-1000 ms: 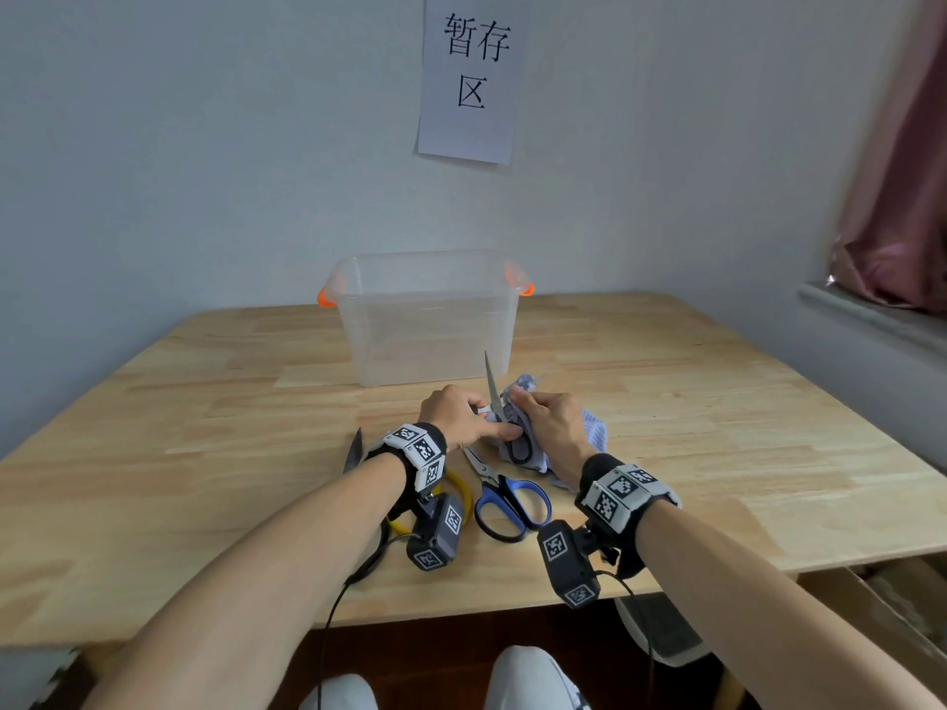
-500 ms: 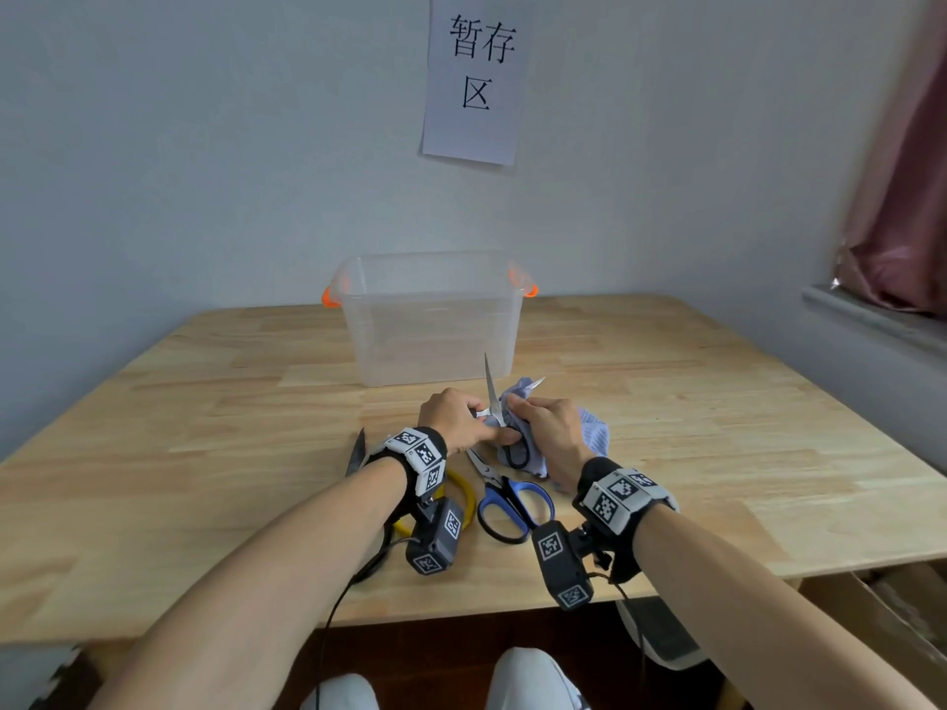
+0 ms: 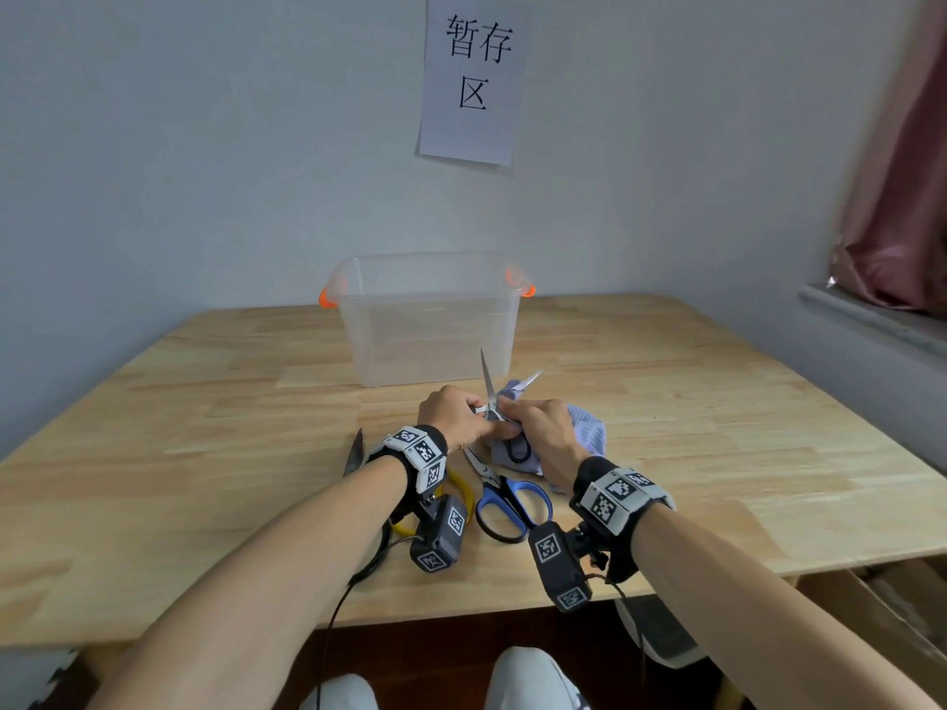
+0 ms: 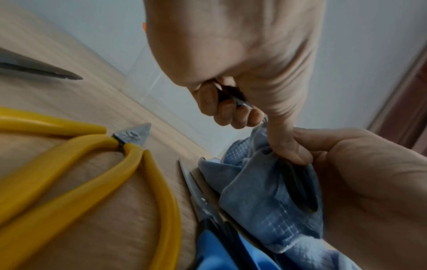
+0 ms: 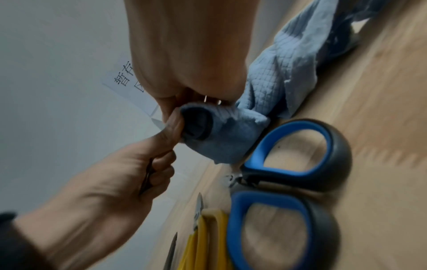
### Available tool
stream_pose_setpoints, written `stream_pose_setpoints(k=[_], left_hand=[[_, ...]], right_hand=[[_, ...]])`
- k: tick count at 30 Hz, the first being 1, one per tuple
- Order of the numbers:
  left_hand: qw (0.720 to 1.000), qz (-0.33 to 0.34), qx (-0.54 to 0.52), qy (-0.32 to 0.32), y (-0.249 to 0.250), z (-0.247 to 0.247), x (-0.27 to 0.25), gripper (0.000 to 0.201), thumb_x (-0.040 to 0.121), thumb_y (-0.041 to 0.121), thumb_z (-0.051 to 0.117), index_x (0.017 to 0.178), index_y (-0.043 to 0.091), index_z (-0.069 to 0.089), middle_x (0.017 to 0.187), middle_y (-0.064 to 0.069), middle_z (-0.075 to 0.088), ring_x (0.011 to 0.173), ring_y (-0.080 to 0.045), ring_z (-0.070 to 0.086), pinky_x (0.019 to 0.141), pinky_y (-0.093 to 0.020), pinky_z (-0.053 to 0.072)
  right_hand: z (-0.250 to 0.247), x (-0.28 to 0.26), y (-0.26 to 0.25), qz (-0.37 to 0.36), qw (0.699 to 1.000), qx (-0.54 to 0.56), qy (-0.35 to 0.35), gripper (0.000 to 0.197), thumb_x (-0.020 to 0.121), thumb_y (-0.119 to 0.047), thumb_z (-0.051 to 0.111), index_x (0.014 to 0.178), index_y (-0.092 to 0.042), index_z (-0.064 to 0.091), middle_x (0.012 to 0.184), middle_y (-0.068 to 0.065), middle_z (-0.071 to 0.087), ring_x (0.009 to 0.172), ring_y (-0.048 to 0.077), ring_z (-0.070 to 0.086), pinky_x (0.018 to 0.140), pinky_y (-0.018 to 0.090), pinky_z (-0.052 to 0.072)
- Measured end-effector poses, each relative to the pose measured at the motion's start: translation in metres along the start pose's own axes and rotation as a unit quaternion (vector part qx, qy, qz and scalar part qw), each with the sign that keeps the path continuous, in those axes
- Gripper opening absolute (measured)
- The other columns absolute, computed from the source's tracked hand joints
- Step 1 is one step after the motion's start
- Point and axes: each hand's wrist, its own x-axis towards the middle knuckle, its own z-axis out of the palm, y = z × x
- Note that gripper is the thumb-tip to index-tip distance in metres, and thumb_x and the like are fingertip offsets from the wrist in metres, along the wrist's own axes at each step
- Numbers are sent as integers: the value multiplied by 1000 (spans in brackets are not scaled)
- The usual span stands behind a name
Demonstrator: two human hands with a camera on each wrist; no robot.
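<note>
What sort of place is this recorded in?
Likely a plain room set up as a staging station: a paper sign reading 暂存区 (temporary storage area) on the bare wall, a clear plastic bin on a wooden table, a curtain at the right.

Blue cloth (image 3: 589,434) around open scissors (image 3: 488,382)

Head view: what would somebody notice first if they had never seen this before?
Most likely the open scissors, blades pointing up, in the middle of the wooden table. The left hand holds them while the right hand grips a blue cloth wrapped round their handle. Next come the clear box behind them and the paper sign on the wall above.
</note>
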Motion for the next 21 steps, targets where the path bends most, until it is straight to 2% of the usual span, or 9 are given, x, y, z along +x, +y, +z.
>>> stream_pose_setpoints(k=[3, 6, 8, 11, 13, 15, 17, 19, 21], left_hand=[[1000, -1, -3, -11, -2, 3, -1, 60, 58, 55, 89, 50, 19, 41, 50, 8, 34, 51, -12, 31, 50, -29, 17], [1000, 3, -3, -20, 1, 3, -3, 59, 60, 57, 87, 50, 20, 42, 46, 9, 34, 48, -11, 31, 49, -28, 18], [1000, 8, -1, -23, 2, 3, -1, 60, 60, 60, 86, 53, 21, 41, 49, 7, 33, 51, -13, 30, 51, -31, 17], [1000, 14, 6, -9, 1, 0, 1, 64, 59, 59, 86, 53, 20, 36, 52, 4, 28, 53, -15, 26, 53, -33, 13], [1000, 7, 6, -2, -2, -1, 2, 62, 59, 58, 87, 54, 20, 38, 54, 3, 31, 53, -15, 26, 53, -33, 13], [1000, 4, 7, -4, -3, -1, 1, 63, 59, 58, 87, 53, 20, 37, 54, 3, 32, 54, -15, 27, 53, -33, 14], [1000, 8, 2, -5, -4, 0, -1, 66, 60, 57, 87, 51, 20, 33, 51, 6, 29, 52, -14, 26, 52, -32, 13], [1000, 12, -8, -8, -3, -1, -2, 69, 61, 57, 87, 50, 20, 29, 48, 8, 27, 51, -13, 25, 52, -31, 13], [1000, 22, -5, -15, -1, -1, -2, 70, 60, 57, 86, 51, 21, 27, 50, 7, 25, 52, -15, 25, 53, -32, 12]], right_hand=[[-4, -1, 0, -11, 1000, -24, -6, 24, 87, -17, 71, 70, 0, 68, 64, 12, 60, 62, 18, 55, 59, 28, 45], [-8, 3, -4, -15, 1000, -5, 21, 28, 84, -19, 73, 67, 2, 68, 68, 18, 64, 65, 24, 58, 64, 39, 48], [-8, 5, -5, -16, 999, 8, 40, 31, 82, -20, 74, 61, -1, 65, 67, 18, 64, 65, 24, 58, 64, 40, 48], [-3, 4, -5, 1, 999, 7, 41, 40, 86, -16, 72, 49, -12, 56, 55, 6, 55, 57, 19, 51, 56, 32, 41], [2, -2, -4, 14, 1000, 20, 6, 37, 89, -10, 70, 55, -9, 54, 54, 4, 51, 52, 16, 47, 50, 25, 40], [3, -6, -5, 14, 1000, 26, -12, 29, 90, -7, 68, 63, -5, 57, 58, 7, 53, 53, 16, 48, 46, 20, 40], [1, -7, -8, 6, 1000, 28, -1, 33, 90, -4, 66, 59, -5, 56, 51, 5, 55, 49, 15, 50, 43, 16, 39], [0, -3, -10, 5, 999, 32, 12, 40, 90, -4, 66, 51, -8, 59, 48, 2, 58, 49, 16, 53, 47, 19, 42], [-1, 2, -10, 11, 999, 30, 39, 48, 87, -8, 70, 41, -17, 60, 52, 5, 60, 56, 20, 55, 57, 29, 45]])
